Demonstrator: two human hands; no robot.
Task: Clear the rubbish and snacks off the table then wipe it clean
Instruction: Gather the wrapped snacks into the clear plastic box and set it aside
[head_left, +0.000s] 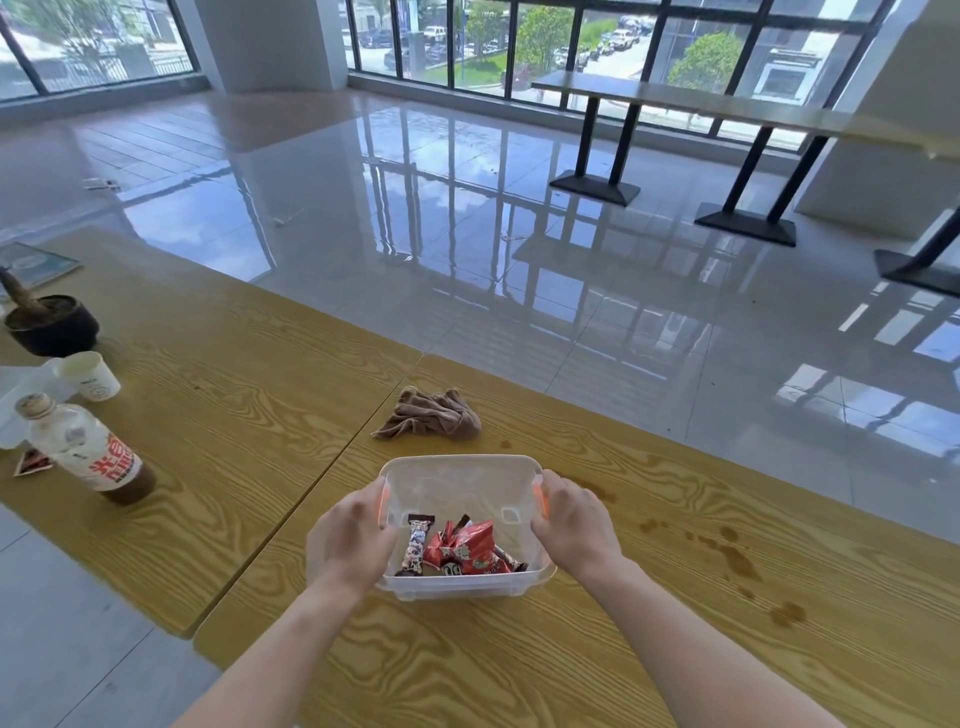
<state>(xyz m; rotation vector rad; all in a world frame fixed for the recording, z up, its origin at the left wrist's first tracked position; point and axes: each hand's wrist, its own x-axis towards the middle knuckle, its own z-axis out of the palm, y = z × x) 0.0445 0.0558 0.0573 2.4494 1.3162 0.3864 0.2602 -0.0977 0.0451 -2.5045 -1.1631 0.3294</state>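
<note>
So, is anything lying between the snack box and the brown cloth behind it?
Nothing visible: bare wood separates the clear box, held by the left hand and right hand, from the cloth.

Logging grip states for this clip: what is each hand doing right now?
Left hand: closed on the left orange handle of the clear plastic container.
Right hand: closed on the container's right orange handle.
</note>
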